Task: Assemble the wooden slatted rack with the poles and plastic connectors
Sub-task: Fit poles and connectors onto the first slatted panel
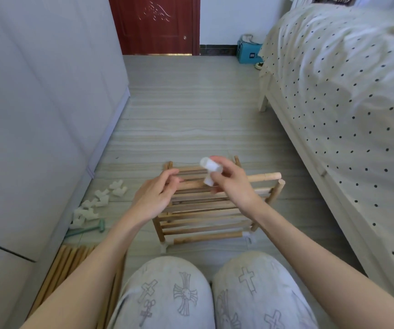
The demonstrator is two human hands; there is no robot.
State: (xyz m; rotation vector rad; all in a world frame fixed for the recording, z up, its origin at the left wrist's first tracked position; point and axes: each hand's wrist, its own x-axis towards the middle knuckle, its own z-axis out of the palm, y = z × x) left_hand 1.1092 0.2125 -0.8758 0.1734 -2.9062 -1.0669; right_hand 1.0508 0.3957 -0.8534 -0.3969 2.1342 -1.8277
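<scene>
At the middle of the frame, the right hand (232, 184) pinched a white plastic connector (209, 170) above the half-built rack (205, 214), seemingly readying it for the pole (262, 178). The left hand (154, 197), fingers loosely curled, seemed to steady that pole; I couldn't tell its grip. Spare connectors (96, 200) lay at the lower left.

We see the rack (205, 210) before our knees (215, 288), connectors (96, 200) at nine o'clock of it, poles (72, 264) at seven, bed (345, 91) at two.
</scene>
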